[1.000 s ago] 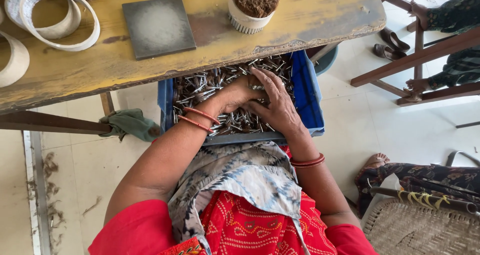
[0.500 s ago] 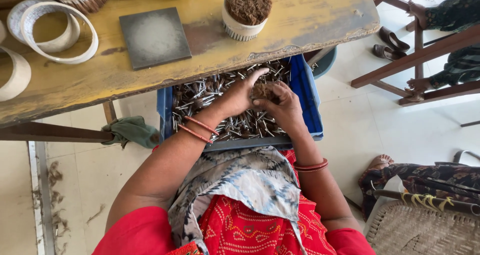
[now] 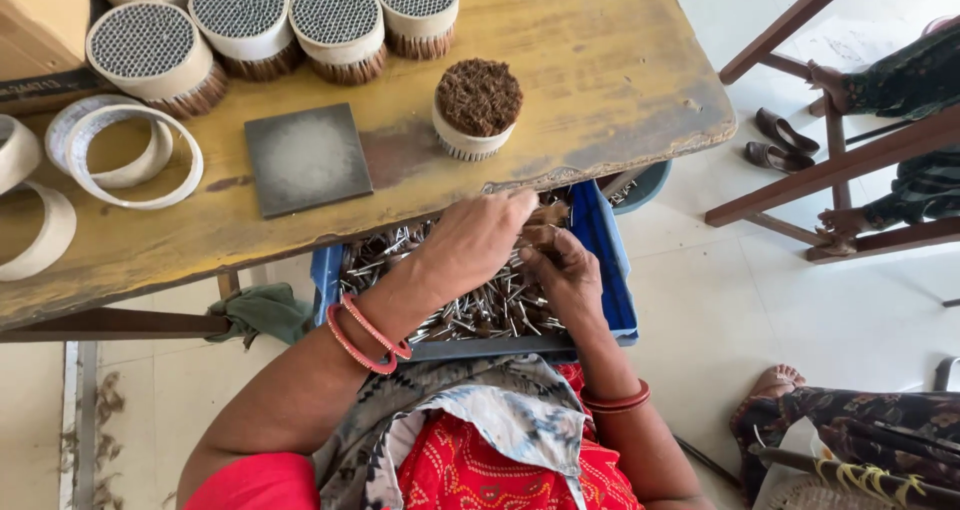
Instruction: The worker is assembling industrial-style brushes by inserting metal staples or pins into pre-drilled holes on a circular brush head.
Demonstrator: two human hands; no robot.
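Observation:
A blue plastic crate (image 3: 605, 260) rests on my lap under the table edge, full of small grey metal pins (image 3: 470, 305). My left hand (image 3: 475, 235) reaches over the pins, fingers curled around a small brown tuft of fibre (image 3: 545, 215). My right hand (image 3: 565, 275) sits just beside it, fingertips closed on the same tuft. Both wrists carry red bangles. On the yellow wooden table (image 3: 600, 80) above stands a round white-rimmed brush (image 3: 478, 110) with brown bristles up.
A dark square tile (image 3: 307, 160) lies on the table, with white rings (image 3: 120, 155) at the left and several round perforated brush bases (image 3: 340, 15) at the back. Wooden furniture legs (image 3: 840, 165), sandals (image 3: 775, 140) and another person's feet are at the right.
My hands have lifted from deep in the pins toward the crate's far edge and now pinch a brown tuft together. The camera has tilted up, showing more of the table.

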